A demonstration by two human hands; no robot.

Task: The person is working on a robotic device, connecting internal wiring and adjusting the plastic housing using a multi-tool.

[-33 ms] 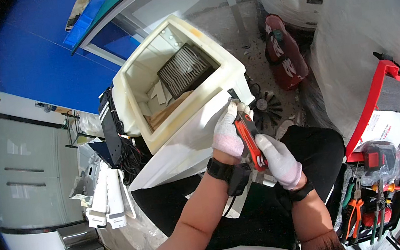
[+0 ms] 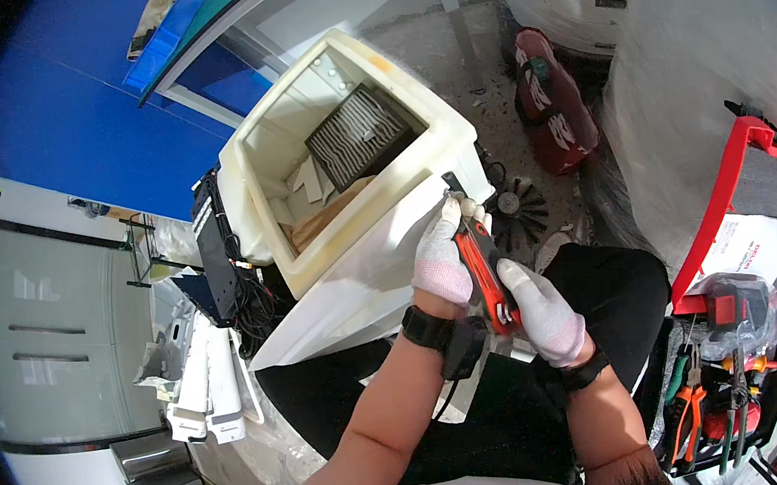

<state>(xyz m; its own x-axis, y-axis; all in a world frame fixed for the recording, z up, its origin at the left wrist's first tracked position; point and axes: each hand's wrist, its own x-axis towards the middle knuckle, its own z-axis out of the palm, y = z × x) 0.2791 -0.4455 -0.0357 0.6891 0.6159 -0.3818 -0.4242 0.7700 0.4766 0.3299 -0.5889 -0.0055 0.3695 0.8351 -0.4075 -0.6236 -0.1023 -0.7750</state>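
Observation:
In front of my lap, both hands wear white gloves. My left hand (image 2: pixel 441 260) is closed round the upper end of a red-and-black hand tool (image 2: pixel 480 270), long and flat like a folding tool; its exact kind is unclear. Against the tool's lower end, my right hand (image 2: pixel 542 309) is closed, with the thumb lying along its side and the other fingers partly hidden. Just beyond my left fingertips is a small dark piece (image 2: pixel 452 180) at the corner of a white panel (image 2: pixel 347 296). That panel leans against a cream plastic bin (image 2: pixel 447 119).
Inside the bin lie a dark ribbed filter-like block (image 2: pixel 361 134) and brown cardboard (image 2: pixel 327 219). An open red toolbox (image 2: pixel 713 237) with pliers (image 2: pixel 688 407) stands at right. Black cables (image 2: pixel 255 302) and white plastic parts (image 2: pixel 207 381) lie at left; a dark red bag (image 2: pixel 554 106) sits beyond.

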